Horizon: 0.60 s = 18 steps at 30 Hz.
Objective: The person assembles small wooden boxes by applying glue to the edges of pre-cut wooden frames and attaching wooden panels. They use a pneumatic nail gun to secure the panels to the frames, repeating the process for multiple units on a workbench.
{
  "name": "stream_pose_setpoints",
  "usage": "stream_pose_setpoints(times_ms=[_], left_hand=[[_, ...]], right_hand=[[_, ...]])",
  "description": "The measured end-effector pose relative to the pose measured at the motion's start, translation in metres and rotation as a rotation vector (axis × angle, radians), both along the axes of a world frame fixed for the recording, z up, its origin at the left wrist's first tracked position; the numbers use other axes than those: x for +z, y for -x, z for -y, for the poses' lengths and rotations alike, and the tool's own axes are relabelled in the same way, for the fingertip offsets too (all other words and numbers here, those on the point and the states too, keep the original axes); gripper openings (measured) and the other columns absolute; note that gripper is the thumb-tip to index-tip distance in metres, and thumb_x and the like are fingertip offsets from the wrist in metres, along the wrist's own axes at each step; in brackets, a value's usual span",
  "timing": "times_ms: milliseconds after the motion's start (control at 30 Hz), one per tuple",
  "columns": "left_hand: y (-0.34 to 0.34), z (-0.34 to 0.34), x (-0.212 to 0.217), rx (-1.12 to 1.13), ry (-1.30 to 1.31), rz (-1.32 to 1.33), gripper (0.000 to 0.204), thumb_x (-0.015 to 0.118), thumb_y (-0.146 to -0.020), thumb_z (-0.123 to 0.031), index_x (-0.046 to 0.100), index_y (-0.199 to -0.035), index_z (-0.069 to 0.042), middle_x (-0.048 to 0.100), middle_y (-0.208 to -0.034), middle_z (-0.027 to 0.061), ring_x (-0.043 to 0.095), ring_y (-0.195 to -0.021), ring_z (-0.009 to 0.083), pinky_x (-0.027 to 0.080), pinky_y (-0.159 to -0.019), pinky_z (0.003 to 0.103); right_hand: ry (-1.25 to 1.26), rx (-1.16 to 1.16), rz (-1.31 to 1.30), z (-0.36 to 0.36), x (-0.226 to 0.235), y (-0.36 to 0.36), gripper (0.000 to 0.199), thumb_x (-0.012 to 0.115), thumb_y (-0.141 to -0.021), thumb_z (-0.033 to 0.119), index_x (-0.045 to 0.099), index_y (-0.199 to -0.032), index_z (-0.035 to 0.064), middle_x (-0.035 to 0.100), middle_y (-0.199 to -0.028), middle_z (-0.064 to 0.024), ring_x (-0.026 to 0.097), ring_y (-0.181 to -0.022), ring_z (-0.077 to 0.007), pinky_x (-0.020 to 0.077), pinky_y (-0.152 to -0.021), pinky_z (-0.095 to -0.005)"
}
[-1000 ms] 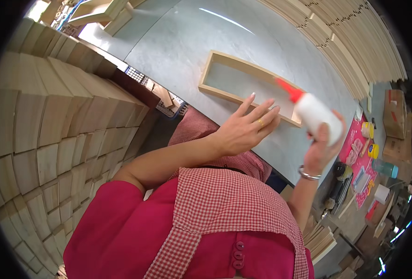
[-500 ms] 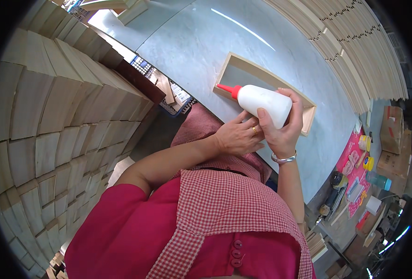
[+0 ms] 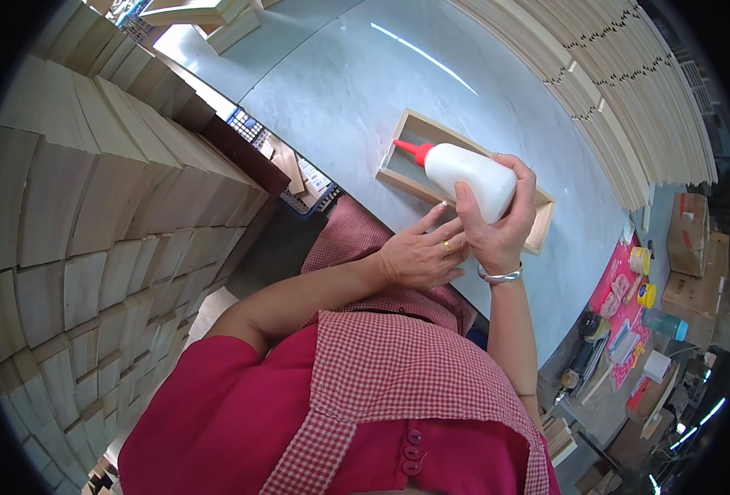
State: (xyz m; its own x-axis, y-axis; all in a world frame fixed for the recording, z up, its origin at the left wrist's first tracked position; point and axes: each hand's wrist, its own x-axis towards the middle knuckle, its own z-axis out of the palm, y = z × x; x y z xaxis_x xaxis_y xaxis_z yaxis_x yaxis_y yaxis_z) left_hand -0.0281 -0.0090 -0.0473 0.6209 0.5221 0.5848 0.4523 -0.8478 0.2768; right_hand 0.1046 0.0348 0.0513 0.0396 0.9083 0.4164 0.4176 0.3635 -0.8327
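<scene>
My right hand (image 3: 505,223) is wrapped round a white squeeze bottle (image 3: 468,180) with a red nozzle (image 3: 410,151), held tilted above a shallow wooden box frame (image 3: 414,188). The nozzle tip points left, over the frame's left end. Beneath the bottle, my left hand (image 3: 423,254) lies by the frame's near side, its fingers apart and nothing seen in them. A whitish spot shows on its raised fingertip. The bottle hides part of the frame's inside and far wall.
The frame lies on a grey-blue tabletop (image 3: 315,107). Stacked wooden blocks (image 3: 93,190) rise at the left, and long thin boards (image 3: 621,91) at the far right. A blue basket (image 3: 299,177) sits below the table edge. Jars (image 3: 647,294) and tools stand at the right.
The bottle's nozzle has shifted slightly right and up, and the bottle tilts more. A finger of my left hand has straightened away from the bottle.
</scene>
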Motion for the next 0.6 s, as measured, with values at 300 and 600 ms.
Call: stream_pose_setpoints(times_ms=[300, 600], left_hand=[[0.001, 0.000, 0.003, 0.044, -0.049, -0.021, 0.055, 0.072, -0.087, -0.046, 0.067, -0.127, -0.010, 0.046, -0.152, 0.0073, 0.044, -0.144, 0.0239, 0.031, -0.119, 0.058], [0.001, 0.000, 0.009, 0.052, -0.027, -0.055, 0.056, 0.073, -0.084, -0.045, 0.067, -0.128, -0.011, 0.041, -0.160, 0.0063, 0.038, -0.149, 0.0238, 0.030, -0.119, 0.058]], right_hand=[[-0.089, -0.086, 0.026, -0.033, 0.000, 0.006, 0.058, 0.086, -0.080, 0.020, 0.054, -0.125, 0.0009, 0.064, -0.108, -0.0136, 0.065, -0.091, -0.0232, 0.0553, -0.078, -0.0366], [-0.056, -0.197, 0.075, -0.016, 0.012, -0.022, 0.056, 0.086, -0.080, 0.020, 0.056, -0.123, 0.0016, 0.066, -0.106, -0.0134, 0.068, -0.090, -0.0233, 0.0563, -0.077, -0.0364]])
